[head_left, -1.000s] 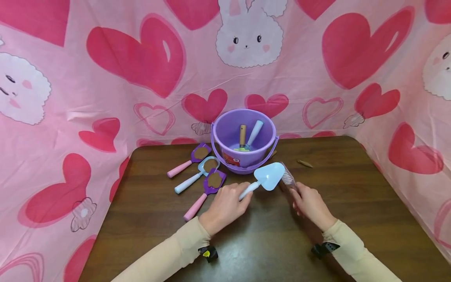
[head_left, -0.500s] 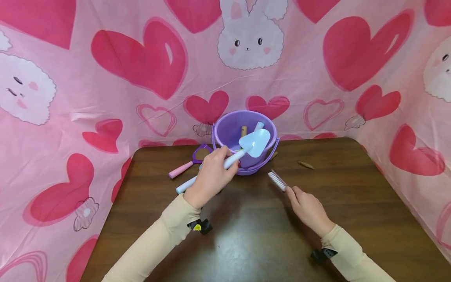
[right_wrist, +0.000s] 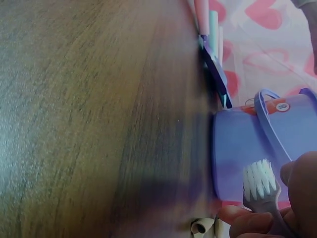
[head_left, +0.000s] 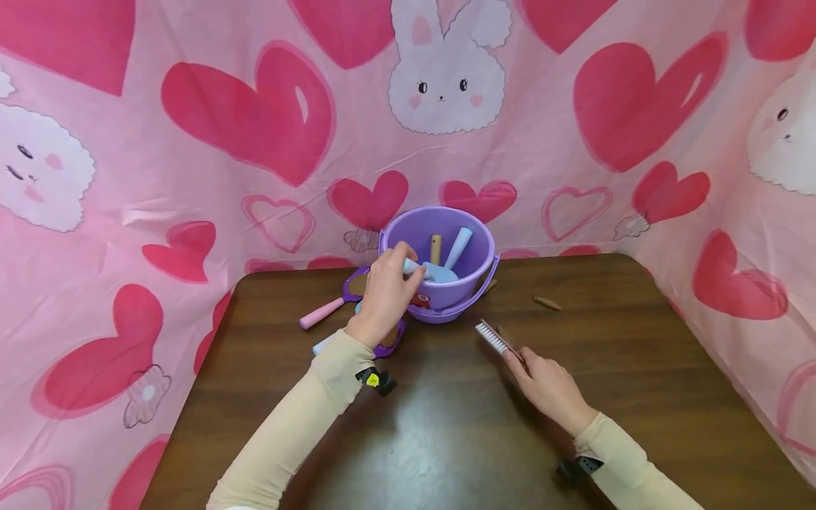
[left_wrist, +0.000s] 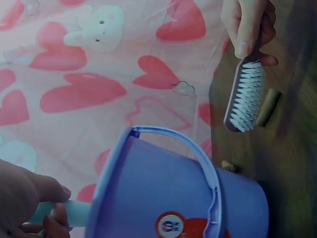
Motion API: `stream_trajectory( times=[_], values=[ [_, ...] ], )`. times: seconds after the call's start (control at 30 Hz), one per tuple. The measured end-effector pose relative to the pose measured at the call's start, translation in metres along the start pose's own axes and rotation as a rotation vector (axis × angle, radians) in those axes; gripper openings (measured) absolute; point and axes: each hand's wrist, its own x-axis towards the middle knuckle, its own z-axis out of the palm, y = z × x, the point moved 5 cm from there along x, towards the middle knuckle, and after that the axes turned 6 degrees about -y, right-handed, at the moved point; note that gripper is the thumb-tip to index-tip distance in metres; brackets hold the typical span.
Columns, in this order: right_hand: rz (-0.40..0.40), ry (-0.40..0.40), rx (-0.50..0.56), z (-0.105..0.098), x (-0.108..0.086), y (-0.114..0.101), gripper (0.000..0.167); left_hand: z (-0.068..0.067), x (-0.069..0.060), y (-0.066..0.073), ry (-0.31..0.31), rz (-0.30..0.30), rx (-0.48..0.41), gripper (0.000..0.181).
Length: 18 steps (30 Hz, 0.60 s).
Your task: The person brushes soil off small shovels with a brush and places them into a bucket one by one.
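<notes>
At the purple bucket's (head_left: pixel 464 294) near-left rim, the left hand (head_left: pixel 384 292) pinches the handle of a light blue toy trowel (head_left: pixel 440 273). The trowel's blade is inside the bucket. Also in the bucket stand a wooden handle (head_left: pixel 436 249) and a light blue handle (head_left: pixel 458 248); their lower ends are hidden. Above the table, right of the bucket, the right hand (head_left: pixel 553 388) grips a scrub brush (head_left: pixel 492 338) with white bristles. In the left wrist view the brush (left_wrist: pixel 246 96) slants downward, apart from the bucket.
Left of the bucket lie a pink-handled purple sand tool (head_left: pixel 321 312) and other tools partly hidden by the left arm. A small brown stick-like piece (head_left: pixel 547 303) lies right of the bucket. A pink heart-print cloth (head_left: pixel 280 142) hangs behind the wooden table (head_left: pixel 440 425).
The left hand has carried the trowel away from the brush, leftward and over the rim, lowering its blade into the bucket. The brush has shifted slightly left and down, still in the right hand.
</notes>
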Motion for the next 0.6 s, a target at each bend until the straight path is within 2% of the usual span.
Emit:
stream_trajectory(
  times=[0.1,0.3,0.6],
  values=[
    [0.003,-0.003,-0.008,0.002,0.001,0.000,0.037,0.008,0.003,-0.003,-0.018,-0.009,0.032,0.021],
    [-0.009,-0.011,-0.006,0.007,0.001,-0.003,0.034,0.015,0.003,-0.012,-0.027,-0.031,0.203,0.025],
    [-0.034,-0.006,-0.021,0.009,0.001,-0.003,0.031,0.011,-0.005,-0.018,0.019,-0.037,0.140,0.031]
  ],
)
